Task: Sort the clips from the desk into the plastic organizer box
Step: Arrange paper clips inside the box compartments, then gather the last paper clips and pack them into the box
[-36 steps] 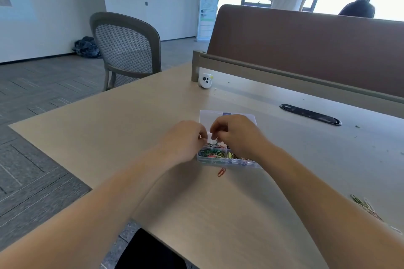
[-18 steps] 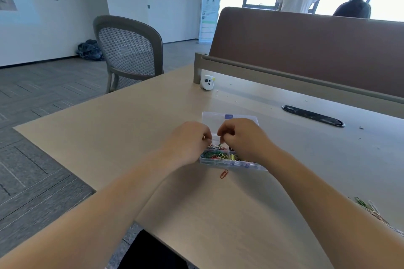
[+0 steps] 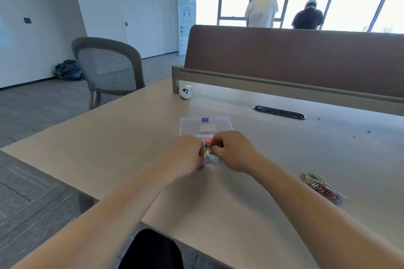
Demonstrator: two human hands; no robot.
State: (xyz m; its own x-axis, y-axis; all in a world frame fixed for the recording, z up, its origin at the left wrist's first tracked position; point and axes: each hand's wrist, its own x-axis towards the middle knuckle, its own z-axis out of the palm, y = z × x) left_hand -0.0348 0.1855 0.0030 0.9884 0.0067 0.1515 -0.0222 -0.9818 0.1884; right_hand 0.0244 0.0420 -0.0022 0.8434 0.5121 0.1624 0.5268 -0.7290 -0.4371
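The clear plastic organizer box [image 3: 209, 153] lies on the desk with its lid [image 3: 192, 125] open flat behind it. Pink, yellow and dark clips show in the compartments between my hands. My left hand [image 3: 187, 155] covers the box's left part, fingers curled in. A speck of red shows under its fingertips. My right hand [image 3: 232, 150] hovers over the right part, thumb and fingers pinched just above the compartments. Whether either hand holds a clip is hidden. A loose pile of coloured paper clips [image 3: 323, 188] lies on the desk to the right.
A small white round gadget [image 3: 185, 92] sits at the desk's back left by the brown divider [image 3: 284, 59]. A black cable slot [image 3: 278, 112] lies behind the box. A grey mesh chair [image 3: 107, 70] stands left. Two people stand at the far windows.
The view has tilted up and the clip pile has come into sight. My hands, touching over the box before, have drawn slightly apart. The red clip in front of the box is now covered.
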